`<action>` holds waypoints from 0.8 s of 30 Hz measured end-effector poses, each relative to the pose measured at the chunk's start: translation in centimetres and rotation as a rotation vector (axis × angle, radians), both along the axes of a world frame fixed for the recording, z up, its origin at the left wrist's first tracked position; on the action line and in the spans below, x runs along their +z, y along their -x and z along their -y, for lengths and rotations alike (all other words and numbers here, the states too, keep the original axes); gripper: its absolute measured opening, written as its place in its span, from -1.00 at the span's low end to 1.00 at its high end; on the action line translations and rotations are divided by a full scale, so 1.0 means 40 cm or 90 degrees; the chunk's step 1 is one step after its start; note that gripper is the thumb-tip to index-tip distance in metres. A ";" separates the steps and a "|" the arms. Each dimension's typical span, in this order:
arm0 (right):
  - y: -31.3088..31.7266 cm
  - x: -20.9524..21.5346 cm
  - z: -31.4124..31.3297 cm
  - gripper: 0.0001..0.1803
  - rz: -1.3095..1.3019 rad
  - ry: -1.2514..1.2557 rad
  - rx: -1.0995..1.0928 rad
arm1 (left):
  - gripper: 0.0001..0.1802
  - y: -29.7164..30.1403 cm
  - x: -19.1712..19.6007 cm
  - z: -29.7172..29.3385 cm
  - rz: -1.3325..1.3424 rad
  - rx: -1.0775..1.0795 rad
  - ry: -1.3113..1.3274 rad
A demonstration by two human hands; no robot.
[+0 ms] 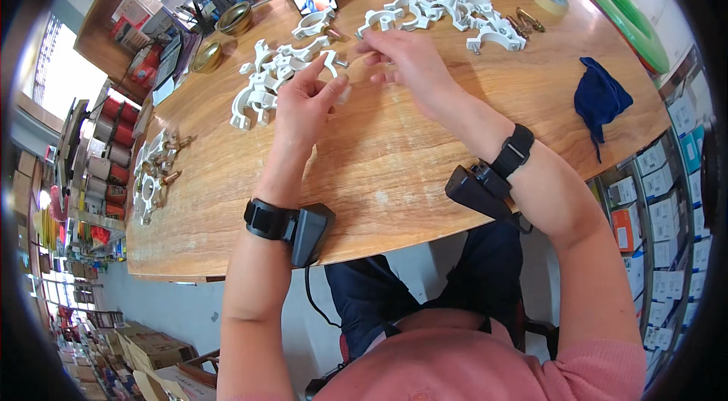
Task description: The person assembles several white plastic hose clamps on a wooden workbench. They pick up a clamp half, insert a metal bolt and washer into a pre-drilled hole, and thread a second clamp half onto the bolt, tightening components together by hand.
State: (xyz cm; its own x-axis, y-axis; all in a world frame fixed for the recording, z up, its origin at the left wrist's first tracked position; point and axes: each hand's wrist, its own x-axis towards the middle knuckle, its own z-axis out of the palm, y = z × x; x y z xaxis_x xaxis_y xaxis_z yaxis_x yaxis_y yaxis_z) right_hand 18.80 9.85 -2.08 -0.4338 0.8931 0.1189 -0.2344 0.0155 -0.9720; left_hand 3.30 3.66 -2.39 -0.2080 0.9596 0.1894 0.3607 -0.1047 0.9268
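Work so far: You seem to be partway through. One piece is in your grip and many more lie around, so lots looks left. I can't tell which ones are done.
Left hand: Your left hand (305,101) is pinched closed, thumb and fingers on a white half-ring (331,61).
Right hand: Your right hand (406,59) is partly open with bent fingers. I see nothing in it.
White half-ring: It is at your left fingertips, just above the surface (379,166). It is curved, smooth and shiny like plastic. Your fingers hide some of it.
Metal bolt: A small bolt (343,64) shows by the half-ring, toward your right hand. I can't tell if it is screwed in.
Close pile: White clips (258,90) lie just left of your left hand.
Far pile: More white rings (436,6) lie past your right hand, with brass bolts (528,20) to their right.
Side pile: White brackets (152,166) and brass pins (171,178) sit well left of your left hand.
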 end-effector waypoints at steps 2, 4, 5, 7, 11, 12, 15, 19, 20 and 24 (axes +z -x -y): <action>0.011 0.001 0.008 -0.60 0.069 0.084 0.062 | -0.44 0.000 0.004 0.009 -0.029 0.007 -0.001; 0.017 -0.012 0.009 -0.60 0.051 0.100 0.067 | -0.43 -0.010 0.000 0.012 -0.011 0.009 0.010; 0.018 -0.019 0.006 -0.60 0.032 0.117 0.078 | -0.43 -0.013 -0.001 0.009 0.006 0.016 0.025; 0.010 -0.013 0.003 -0.61 -0.006 0.098 0.056 | -0.43 -0.010 -0.002 0.007 0.009 0.018 0.016; 0.022 -0.017 0.003 -0.65 -0.008 0.160 0.076 | -0.43 -0.012 0.003 0.009 0.012 0.011 0.018; 0.023 -0.023 0.001 -0.65 -0.006 0.160 0.075 | -0.43 -0.013 0.002 0.010 -0.002 0.006 0.021; 0.025 -0.031 -0.004 -0.68 -0.010 0.123 0.111 | -0.43 -0.010 0.007 0.004 -0.021 0.014 0.019; 0.025 -0.025 0.001 -0.70 -0.035 0.137 0.054 | -0.44 -0.015 0.001 0.007 -0.025 -0.009 0.013; 0.025 -0.026 0.001 -0.70 -0.006 0.197 0.099 | -0.44 -0.018 0.006 0.004 -0.024 -0.013 0.010; 0.028 -0.030 0.008 -0.76 0.027 0.141 0.105 | -0.43 -0.012 0.001 0.006 -0.037 -0.001 -0.001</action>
